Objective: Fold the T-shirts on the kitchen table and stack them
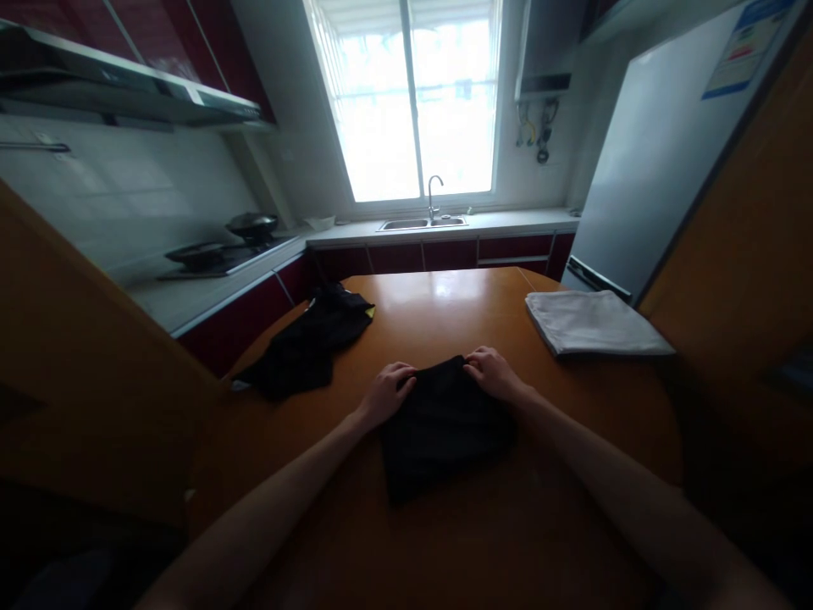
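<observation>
We are in a home kitchen. Ahead of us a sink (423,224) with a curved tap (434,193) sits in the counter (508,222) under a bright window (412,102). Along the left wall we see a stove (219,257) with a pan (252,224) on it, below a range hood (127,85) and dark red cabinets (190,34). A pale fridge (660,161) stands on the right, just past the far right corner of the wooden table (445,305).

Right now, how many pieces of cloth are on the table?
3. A folded black cloth lies between the left hand and right hand, which grip its far edge. A crumpled black cloth lies far left. A folded white cloth sits far right.
</observation>
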`<state>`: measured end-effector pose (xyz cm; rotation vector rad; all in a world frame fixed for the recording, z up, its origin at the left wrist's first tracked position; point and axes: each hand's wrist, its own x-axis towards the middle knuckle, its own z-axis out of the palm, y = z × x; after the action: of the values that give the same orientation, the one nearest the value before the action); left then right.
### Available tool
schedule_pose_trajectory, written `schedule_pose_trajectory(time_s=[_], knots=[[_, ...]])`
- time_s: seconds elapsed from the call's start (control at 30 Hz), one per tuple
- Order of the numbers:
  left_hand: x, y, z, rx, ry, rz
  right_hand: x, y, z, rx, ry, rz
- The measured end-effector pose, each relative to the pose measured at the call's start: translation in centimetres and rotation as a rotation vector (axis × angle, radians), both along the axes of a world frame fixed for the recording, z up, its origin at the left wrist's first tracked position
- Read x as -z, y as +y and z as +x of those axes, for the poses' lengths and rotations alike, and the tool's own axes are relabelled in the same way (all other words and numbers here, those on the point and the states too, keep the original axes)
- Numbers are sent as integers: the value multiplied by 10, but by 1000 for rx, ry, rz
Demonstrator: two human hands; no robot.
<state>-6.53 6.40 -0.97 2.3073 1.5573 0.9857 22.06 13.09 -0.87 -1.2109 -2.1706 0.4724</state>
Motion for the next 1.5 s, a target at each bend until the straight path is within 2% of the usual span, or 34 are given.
schedule_pose_trajectory(time_s=[0.2, 0.33, 0.43, 0.57, 0.7, 0.8, 0.87, 0.97, 1.07, 1.13, 1.17, 1.27, 1.37, 1.43, 1.5], knots=[[0, -3, 0, 107, 4, 55, -3, -17, -16, -6, 77, 96], [-6, -9, 3, 185, -3, 145, -6, -24, -20, -53, 90, 146], [-13, -16, 7, 215, -9, 174, -12, -26, -21, -10, 242, 108], [-20, -21, 7, 200, -101, 56, -27, -23, -16, 70, 496, -4], [-23, -16, -3, 211, -126, -180, -41, -13, 2, 189, 647, 13], [-27, -9, -15, 235, -76, -249, -48, -5, 17, 281, 684, 46], [-35, -6, -22, 179, -12, -176, -51, -2, 22, 313, 692, 71], [-56, -6, -33, -44, 64, 113, -55, -8, 19, 308, 723, 116], [-76, -17, -39, -278, -44, 439, -57, -23, 3, 154, 720, 47], [-82, -24, -41, -390, -101, 562, -56, -35, -9, -22, 678, -67], [-82, -26, -41, -437, -90, 575, -54, -40, -14, -113, 650, -127], [-73, -25, -46, -555, 40, 457, -49, -53, -23, -329, 599, -295], [-61, -17, -52, -599, 152, 306, -48, -62, -23, -523, 557, -512], [-56, -14, -52, -542, 151, 253, -50, -68, -20, -681, 444, -670], [-54, -15, -46, -396, 64, 215, -54, -74, -17, -865, 264, -810]])
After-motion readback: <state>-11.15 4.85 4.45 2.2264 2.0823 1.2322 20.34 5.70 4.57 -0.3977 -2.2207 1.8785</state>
